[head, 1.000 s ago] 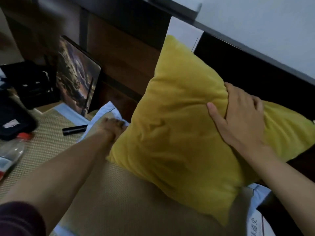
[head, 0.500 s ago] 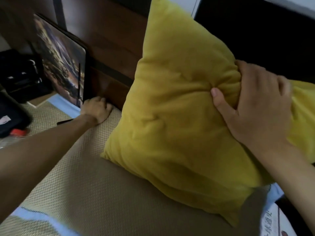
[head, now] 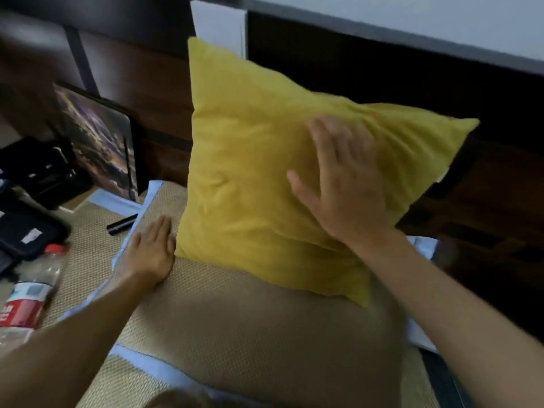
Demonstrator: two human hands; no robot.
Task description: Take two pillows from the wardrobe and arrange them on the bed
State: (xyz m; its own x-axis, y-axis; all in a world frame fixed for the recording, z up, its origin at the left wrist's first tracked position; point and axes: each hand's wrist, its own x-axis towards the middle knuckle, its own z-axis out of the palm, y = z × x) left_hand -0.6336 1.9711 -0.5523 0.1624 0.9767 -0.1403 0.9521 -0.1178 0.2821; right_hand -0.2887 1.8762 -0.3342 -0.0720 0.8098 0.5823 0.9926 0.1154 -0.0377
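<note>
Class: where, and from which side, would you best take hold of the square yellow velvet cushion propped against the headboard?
Probably the square yellow velvet cushion by its free top-left corner, from above. It stands tilted on the woven-mat pillow, so that corner sticks up clear of both hands.

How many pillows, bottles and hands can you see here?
Yellow pillow: 1
Tan woven pillow: 1
Plastic bottle with a red cap: 1
Hands: 2, left hand and right hand
Total: 5

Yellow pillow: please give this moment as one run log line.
yellow pillow: upright against headboard | right hand: flat on it | left hand: on mat beside it
</note>
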